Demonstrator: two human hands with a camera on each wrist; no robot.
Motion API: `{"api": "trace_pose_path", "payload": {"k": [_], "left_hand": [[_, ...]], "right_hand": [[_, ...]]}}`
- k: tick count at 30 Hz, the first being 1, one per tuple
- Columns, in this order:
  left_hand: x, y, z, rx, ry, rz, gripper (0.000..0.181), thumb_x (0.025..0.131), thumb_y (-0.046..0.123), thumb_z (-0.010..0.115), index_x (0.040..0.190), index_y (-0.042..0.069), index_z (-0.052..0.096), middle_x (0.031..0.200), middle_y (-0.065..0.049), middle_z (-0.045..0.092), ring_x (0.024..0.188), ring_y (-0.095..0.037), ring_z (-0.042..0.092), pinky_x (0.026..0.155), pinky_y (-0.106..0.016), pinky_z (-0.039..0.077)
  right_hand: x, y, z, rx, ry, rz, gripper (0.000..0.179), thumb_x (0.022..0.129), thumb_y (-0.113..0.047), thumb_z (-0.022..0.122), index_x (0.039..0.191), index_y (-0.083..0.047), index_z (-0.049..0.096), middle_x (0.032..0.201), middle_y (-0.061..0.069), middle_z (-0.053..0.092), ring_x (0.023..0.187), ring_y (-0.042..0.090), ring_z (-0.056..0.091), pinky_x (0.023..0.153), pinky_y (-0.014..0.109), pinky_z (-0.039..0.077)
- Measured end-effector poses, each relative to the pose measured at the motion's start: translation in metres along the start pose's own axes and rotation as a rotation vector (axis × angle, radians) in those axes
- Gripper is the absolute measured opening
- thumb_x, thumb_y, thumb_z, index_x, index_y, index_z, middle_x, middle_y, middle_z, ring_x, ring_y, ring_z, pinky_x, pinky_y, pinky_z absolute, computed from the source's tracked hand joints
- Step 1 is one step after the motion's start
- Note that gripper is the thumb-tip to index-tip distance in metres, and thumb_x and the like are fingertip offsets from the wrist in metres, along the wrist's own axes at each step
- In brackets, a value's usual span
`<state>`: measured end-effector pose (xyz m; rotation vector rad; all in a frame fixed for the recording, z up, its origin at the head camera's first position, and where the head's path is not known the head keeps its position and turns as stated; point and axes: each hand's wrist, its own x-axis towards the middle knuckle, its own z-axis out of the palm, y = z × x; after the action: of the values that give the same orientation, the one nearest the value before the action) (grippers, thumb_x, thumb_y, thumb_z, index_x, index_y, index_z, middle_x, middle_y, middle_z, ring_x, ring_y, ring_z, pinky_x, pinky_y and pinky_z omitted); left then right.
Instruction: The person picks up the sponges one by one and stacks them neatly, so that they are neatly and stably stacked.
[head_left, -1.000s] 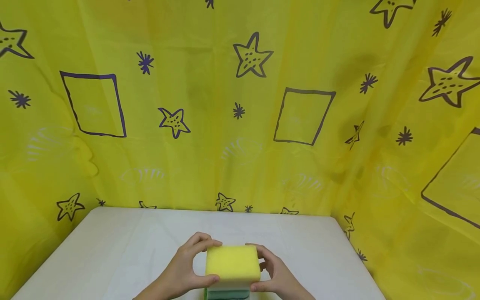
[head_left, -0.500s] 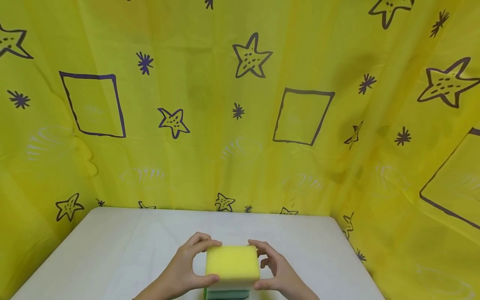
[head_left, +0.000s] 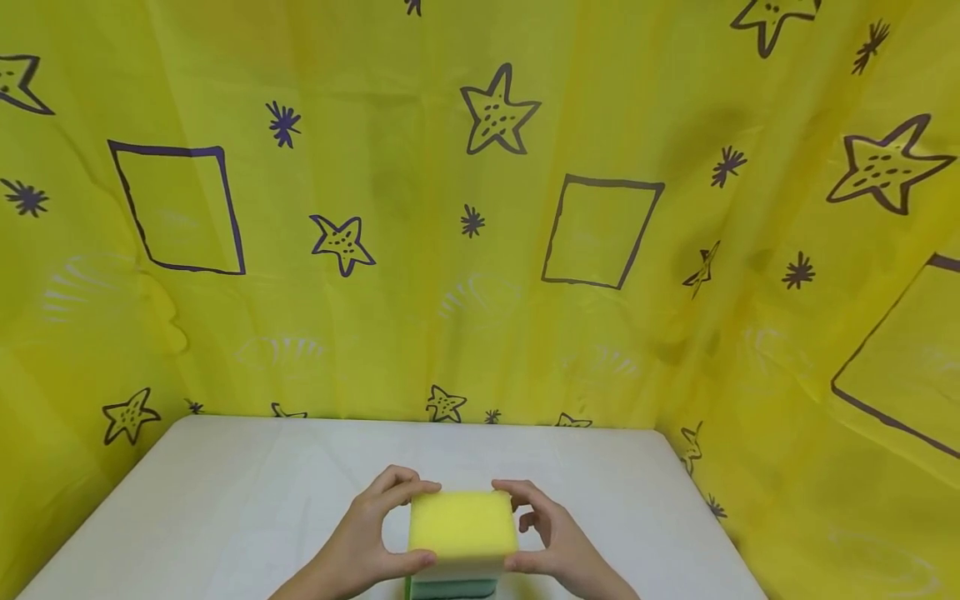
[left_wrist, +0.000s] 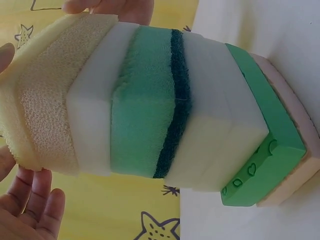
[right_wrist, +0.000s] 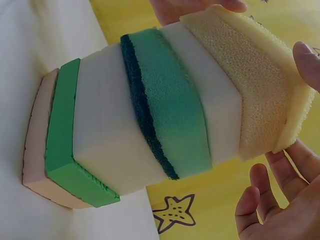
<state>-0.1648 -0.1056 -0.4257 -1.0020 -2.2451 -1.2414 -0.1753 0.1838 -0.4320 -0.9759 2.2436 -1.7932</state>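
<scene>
A stack of sponges and foam blocks stands on the table in front of me. On top sits a yellow sponge (head_left: 461, 525), porous at its side. Below it come a white block (left_wrist: 92, 100), a teal sponge (left_wrist: 145, 100) with a dark scouring layer, thicker white foam (left_wrist: 220, 125), a green block (left_wrist: 270, 155) with embossed shapes, and a pinkish block (left_wrist: 300, 175) at the bottom. My left hand (head_left: 367, 525) pinches the yellow sponge's left end, thumb at the front and index finger at the back. My right hand (head_left: 555, 533) holds its right end similarly.
The white table (head_left: 255, 492) extends behind and to both sides of the stack. A yellow curtain (head_left: 405, 317) with starfish drawings surrounds its back and sides. The stack's layers are slightly out of line with each other.
My right hand's fingers loosened slightly outward, then its thumb came back in to the sponge's front right corner. My left hand and the stack stayed in place; the head view shifted slightly.
</scene>
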Motion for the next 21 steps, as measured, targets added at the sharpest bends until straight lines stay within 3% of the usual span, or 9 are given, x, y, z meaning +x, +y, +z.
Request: {"api": "trace_pose_path", "payload": {"k": [6, 13, 21], "left_hand": [[-0.002, -0.003, -0.002, -0.020, 0.012, 0.016, 0.062, 0.075, 0.035, 0.086, 0.130, 0.023, 0.061, 0.115, 0.009, 0.053, 0.098, -0.007, 0.052, 0.081, -0.027, 0.047], [-0.003, -0.002, -0.004, -0.069, -0.002, -0.054, 0.064, 0.073, 0.034, 0.088, 0.131, 0.027, 0.061, 0.118, 0.010, 0.054, 0.098, -0.006, 0.052, 0.082, -0.026, 0.047], [-0.006, -0.011, -0.004, -0.067, 0.002, 0.065, 0.065, 0.075, 0.032, 0.087, 0.132, 0.017, 0.059, 0.117, 0.003, 0.055, 0.099, -0.008, 0.054, 0.081, -0.026, 0.048]], "right_hand": [[0.001, 0.001, 0.001, 0.006, 0.001, 0.027, 0.064, 0.085, -0.015, 0.078, 0.142, -0.016, 0.050, 0.131, 0.004, 0.056, 0.108, 0.011, 0.046, 0.084, 0.029, 0.044], [0.002, 0.000, 0.001, 0.021, 0.000, 0.037, 0.064, 0.085, -0.014, 0.078, 0.143, -0.016, 0.050, 0.132, 0.004, 0.055, 0.108, 0.011, 0.046, 0.083, 0.027, 0.044], [0.002, 0.003, 0.000, 0.021, -0.028, -0.042, 0.066, 0.085, -0.008, 0.077, 0.144, -0.010, 0.047, 0.128, 0.000, 0.055, 0.106, 0.010, 0.047, 0.081, 0.028, 0.045]]}}
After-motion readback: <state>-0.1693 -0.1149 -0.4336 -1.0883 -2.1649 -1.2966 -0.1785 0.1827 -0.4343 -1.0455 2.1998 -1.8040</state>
